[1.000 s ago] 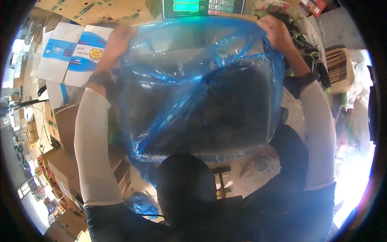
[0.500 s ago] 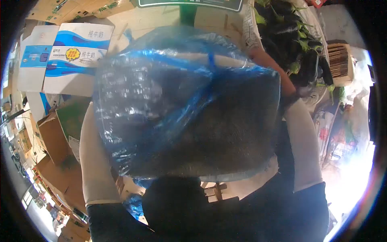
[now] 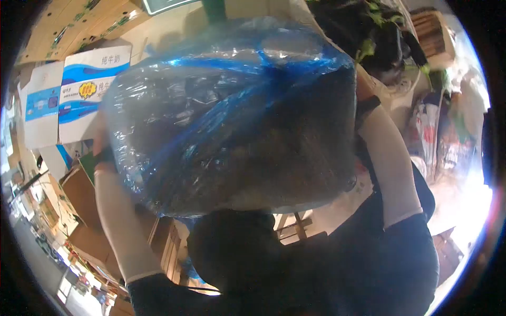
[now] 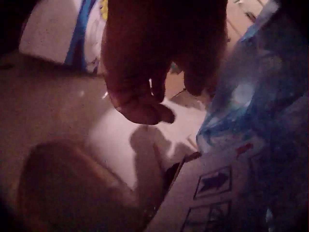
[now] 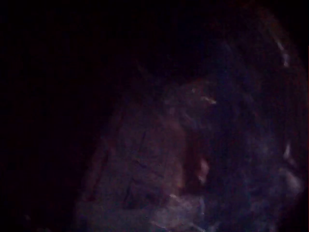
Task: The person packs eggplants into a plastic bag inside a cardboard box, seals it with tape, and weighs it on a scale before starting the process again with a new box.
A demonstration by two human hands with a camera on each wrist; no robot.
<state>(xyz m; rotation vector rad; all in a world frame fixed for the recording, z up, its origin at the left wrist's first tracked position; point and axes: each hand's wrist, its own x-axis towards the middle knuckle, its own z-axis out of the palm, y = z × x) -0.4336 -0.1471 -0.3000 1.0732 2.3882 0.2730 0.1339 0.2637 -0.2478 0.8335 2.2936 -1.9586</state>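
A large see-through blue plastic bag (image 3: 237,121) spreads wide in front of the torso, creased and shiny, with a dark area showing through it. In the left wrist view, a printed cardboard box (image 4: 212,186) with arrow marks stands against the blue plastic. My left hand (image 4: 154,63) hangs beside them with loosely bent fingers, nothing visible between them. At the bag's right side, my right hand (image 3: 362,84) is mostly hidden behind the plastic. The right wrist view is very dark, and I cannot tell what the right fingers do.
A white and blue milk carton sheet (image 3: 79,95) stands at the left, with brown boxes (image 3: 89,242) below it. Several dark eggplants (image 3: 369,42) fill a sack at the upper right. Beyond them sits a stack of brown cardboard (image 3: 432,37).
Both hands have left the bag's upper corners and come down along its sides. The bag looks fuller and its top edge has slumped. The head view has shifted, moving the lit keypad display out of sight.
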